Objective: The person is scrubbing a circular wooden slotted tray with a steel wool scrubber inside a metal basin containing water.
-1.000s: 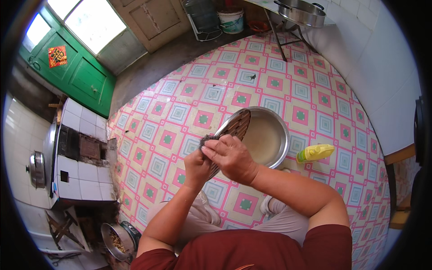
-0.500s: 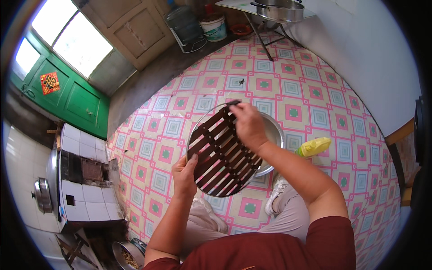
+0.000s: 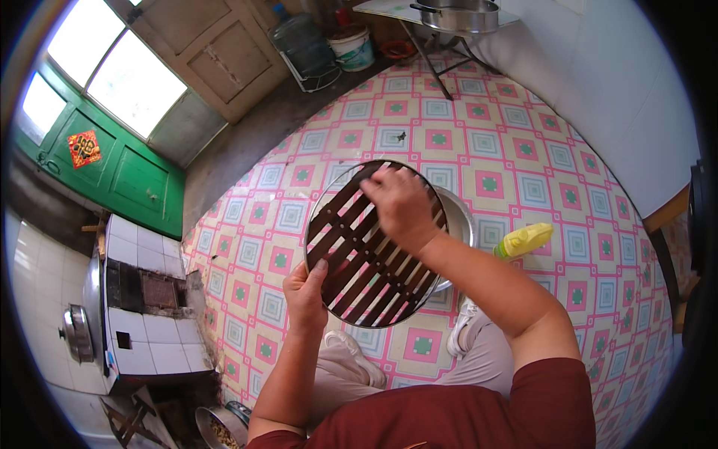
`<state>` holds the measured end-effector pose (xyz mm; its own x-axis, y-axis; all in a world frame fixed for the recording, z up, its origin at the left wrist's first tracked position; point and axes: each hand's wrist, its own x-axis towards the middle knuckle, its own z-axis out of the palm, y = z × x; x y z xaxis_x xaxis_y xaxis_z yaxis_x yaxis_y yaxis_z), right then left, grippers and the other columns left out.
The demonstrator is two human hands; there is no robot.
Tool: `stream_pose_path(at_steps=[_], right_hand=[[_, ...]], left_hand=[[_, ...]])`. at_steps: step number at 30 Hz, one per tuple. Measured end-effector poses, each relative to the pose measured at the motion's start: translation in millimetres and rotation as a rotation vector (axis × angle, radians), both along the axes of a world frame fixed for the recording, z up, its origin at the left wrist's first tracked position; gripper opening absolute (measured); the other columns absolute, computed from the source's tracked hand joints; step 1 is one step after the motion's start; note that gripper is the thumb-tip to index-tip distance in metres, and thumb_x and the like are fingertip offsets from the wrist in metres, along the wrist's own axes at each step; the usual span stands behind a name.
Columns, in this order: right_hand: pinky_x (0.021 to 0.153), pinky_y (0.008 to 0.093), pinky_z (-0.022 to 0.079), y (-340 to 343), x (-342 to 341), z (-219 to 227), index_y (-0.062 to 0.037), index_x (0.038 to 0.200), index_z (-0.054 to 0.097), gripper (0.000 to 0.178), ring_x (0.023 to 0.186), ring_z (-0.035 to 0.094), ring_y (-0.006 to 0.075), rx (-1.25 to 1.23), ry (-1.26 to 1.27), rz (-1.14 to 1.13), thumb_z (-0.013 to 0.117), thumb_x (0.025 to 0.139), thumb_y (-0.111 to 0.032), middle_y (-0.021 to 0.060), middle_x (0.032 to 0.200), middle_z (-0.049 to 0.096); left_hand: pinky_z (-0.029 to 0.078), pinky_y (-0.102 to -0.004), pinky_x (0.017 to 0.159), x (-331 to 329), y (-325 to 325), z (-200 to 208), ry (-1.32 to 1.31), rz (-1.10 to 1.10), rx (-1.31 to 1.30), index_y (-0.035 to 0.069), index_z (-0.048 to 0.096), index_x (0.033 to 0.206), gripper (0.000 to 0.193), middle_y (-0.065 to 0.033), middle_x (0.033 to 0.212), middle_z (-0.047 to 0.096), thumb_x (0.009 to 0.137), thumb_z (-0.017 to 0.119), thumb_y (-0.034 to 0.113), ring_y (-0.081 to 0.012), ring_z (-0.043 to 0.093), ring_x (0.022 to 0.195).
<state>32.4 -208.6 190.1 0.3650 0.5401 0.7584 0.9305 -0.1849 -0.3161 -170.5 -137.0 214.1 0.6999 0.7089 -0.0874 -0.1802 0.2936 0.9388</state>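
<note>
In front of me a round steamer rack (image 3: pixel 364 247) with dark brown slats and a thin metal hoop is held tilted, its slatted face toward me. My left hand (image 3: pixel 305 292) grips its lower left rim, thumb on the slats and fingers behind. Across the upper slats lies my right hand (image 3: pixel 405 211), fingers bent together and slightly blurred; whatever may be under them is hidden. Behind the rack, a metal basin (image 3: pixel 465 224) on the floor shows only its right side. To the right of the basin lies a yellow bottle (image 3: pixel 527 239) with a green end.
At left stands a white-tiled stove (image 3: pixel 153 318) with a lidded pot (image 3: pixel 77 333). A pan of small pieces (image 3: pixel 206 428) sits at the lower left. Farther off are a water jug (image 3: pixel 303 41), a white bucket (image 3: pixel 353 51) and a folding table (image 3: pixel 381 9) bearing a steamer pot (image 3: pixel 460 19).
My right hand has moved from the rack's top rim slightly down and left onto the slats. The rack has turned to face me more fully, and my left hand keeps its grip.
</note>
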Motion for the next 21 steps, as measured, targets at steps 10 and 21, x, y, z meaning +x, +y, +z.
stream_pose_path(at_steps=[10, 21], right_hand=[[0.076, 0.0377, 0.041, 0, 7, -10, -0.0126, 0.092, 0.066, 0.02, 0.085, 0.052, 0.0243, -0.015, 0.055, -0.026, 0.053, 0.076, -0.009, 0.0027, 0.089, 0.056], [0.078, 0.0368, 0.042, -7, 19, -21, -0.0103, 0.096, 0.064, 0.024, 0.091, 0.053, 0.0227, -0.077, -0.002, 0.063, 0.054, 0.074, -0.007, 0.0028, 0.098, 0.059]], left_hand=[[0.053, -0.0302, 0.081, 0, -5, -6, 0.03, -0.066, -0.051, -0.006, 0.058, 0.111, 0.025, -0.0136, 0.103, 0.064, 0.089, 0.055, 0.007, -0.0195, 0.065, 0.089], [0.055, -0.034, 0.08, -1, -3, -7, 0.08, -0.031, -0.04, -0.005, 0.056, 0.111, 0.026, -0.0157, 0.102, 0.065, 0.088, 0.053, 0.007, -0.0233, 0.066, 0.088]])
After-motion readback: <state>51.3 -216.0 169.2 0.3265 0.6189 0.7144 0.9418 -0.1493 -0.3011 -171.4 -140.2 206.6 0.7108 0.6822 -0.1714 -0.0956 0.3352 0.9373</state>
